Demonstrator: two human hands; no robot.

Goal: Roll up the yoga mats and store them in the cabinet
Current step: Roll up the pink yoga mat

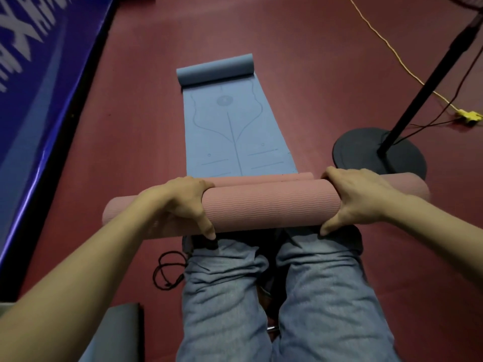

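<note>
A pink yoga mat [269, 205] is rolled into a thick tube lying crosswise above my knees. My left hand [180, 205] grips the roll left of its middle, fingers over the top and thumb underneath. My right hand [360, 197] grips it toward the right end the same way. Just behind the roll a short flap of pink mat lies flat. A blue yoga mat [235, 134] stretches away across the red floor, its far end curled into a small roll [215, 70]. No cabinet is in view.
A black fan stand with a round base [366, 152] stands at the right, close to the pink roll's end. A yellow cable and plug [469, 116] lie beyond it. A blue banner wall [39, 100] runs along the left. A black cord [167, 270] lies by my left knee.
</note>
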